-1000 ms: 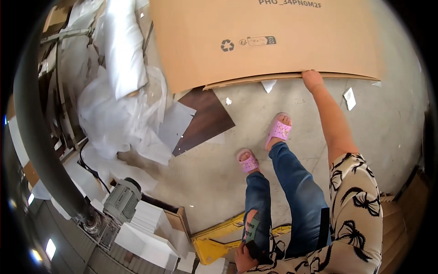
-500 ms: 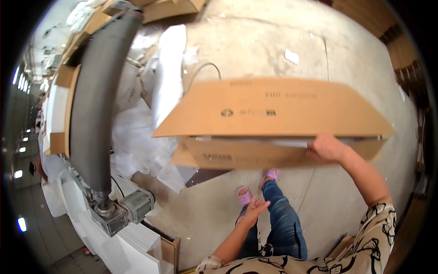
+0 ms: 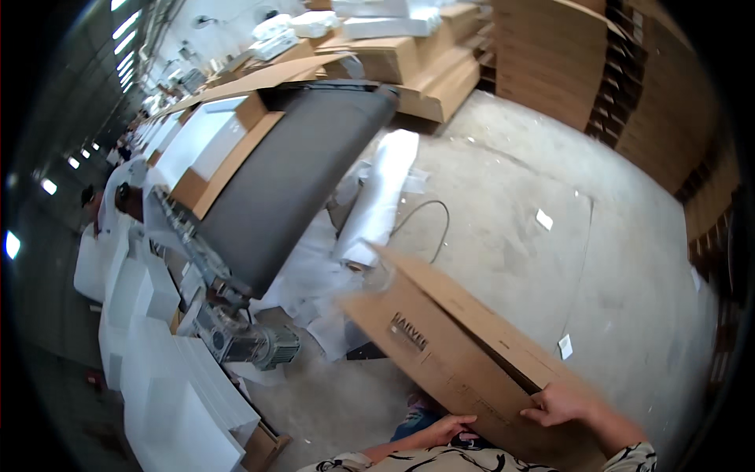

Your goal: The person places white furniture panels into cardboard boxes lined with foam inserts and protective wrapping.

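Observation:
A large flattened brown cardboard box [image 3: 440, 338] is lifted off the concrete floor and tilts up toward the left. My right hand [image 3: 560, 405] grips its upper edge near the lower right. My left hand [image 3: 448, 429] presses against its underside near the bottom, fingers spread on the cardboard. My patterned sleeves show at the lower edge.
A dark conveyor belt [image 3: 291, 173] with a motor [image 3: 252, 346] runs to the left, with white foam blocks [image 3: 157, 393] beside it. A roll of white sheeting [image 3: 377, 197] and a cable lie on the floor. Stacks of flat cardboard [image 3: 629, 86] stand at the right and back.
The box has swung from lying nearly level in front of me to tilting up leftward. My left hand has come up onto it. The view has lifted toward the conveyor.

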Demonstrator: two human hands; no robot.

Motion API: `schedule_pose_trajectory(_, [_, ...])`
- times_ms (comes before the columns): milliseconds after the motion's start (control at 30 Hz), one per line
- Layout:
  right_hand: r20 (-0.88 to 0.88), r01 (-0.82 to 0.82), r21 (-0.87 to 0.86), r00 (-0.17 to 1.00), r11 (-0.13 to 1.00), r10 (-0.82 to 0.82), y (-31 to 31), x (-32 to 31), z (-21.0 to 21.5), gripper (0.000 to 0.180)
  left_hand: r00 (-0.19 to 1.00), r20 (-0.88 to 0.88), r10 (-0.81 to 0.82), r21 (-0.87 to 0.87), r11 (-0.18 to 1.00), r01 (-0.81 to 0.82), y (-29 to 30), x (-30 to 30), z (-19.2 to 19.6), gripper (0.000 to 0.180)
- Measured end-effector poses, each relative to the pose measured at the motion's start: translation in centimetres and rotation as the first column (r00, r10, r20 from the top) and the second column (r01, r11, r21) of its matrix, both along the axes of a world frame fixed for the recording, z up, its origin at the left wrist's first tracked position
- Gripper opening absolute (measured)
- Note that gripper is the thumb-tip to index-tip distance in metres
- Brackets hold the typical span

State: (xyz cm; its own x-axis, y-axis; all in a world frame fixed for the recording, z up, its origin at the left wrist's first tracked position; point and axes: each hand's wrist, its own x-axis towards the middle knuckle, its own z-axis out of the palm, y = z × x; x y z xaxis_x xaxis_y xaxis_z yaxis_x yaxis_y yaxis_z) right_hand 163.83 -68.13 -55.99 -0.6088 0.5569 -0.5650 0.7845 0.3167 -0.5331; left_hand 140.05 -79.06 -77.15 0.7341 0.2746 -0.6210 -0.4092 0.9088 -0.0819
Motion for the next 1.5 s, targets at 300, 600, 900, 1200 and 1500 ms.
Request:
schedule_pose_trajectory(300, [-0.381, 0.278, 0.289, 0.911, 0.916, -0.156, -5.0, -12.0, 13.8, 0.033, 0.968, 0.228, 0.102, 0.675, 0.7, -0.232, 2.7, -4.3, 10.9, 0.059])
schedule_pose_trajectory(600, [-0.149, -0.114, 0.685, 0.945, 0.719, 0.292, -5.4, -24.1, 20.8, 0.031, 0.895, 0.389, 0.219, 0.805, 0.391, -0.446, 6.3, -12.8, 17.5, 0.087])
schedule_pose_trajectory(900, [-0.136, -0.282, 0.757, 0.815, 0.59, 0.563, 4.8, -37.0, 20.3, 0.028, 0.744, 0.323, 0.584, 0.822, 0.216, -0.527, 12.4, -24.4, 18.9, 0.085])
schedule_pose_trajectory(1200, [-0.29, -0.278, 0.688, 0.741, 0.67, 0.605, 19.0, -53.0, 12.8, 0.027, 0.281, -0.211, 0.936, 0.618, 0.351, -0.704, 19.9, -33.1, 15.9, 0.061])
schedule_pose_trajectory(1500, [-0.188, -0.328, 0.631, 0.815, 0.703, 0.549, 21.7, -62.1, 4.5, 0.027, 0.148, -0.408, 0.901, 0.568, 0.377, -0.731, 11.2, -32.7, 13.2, 0.047])
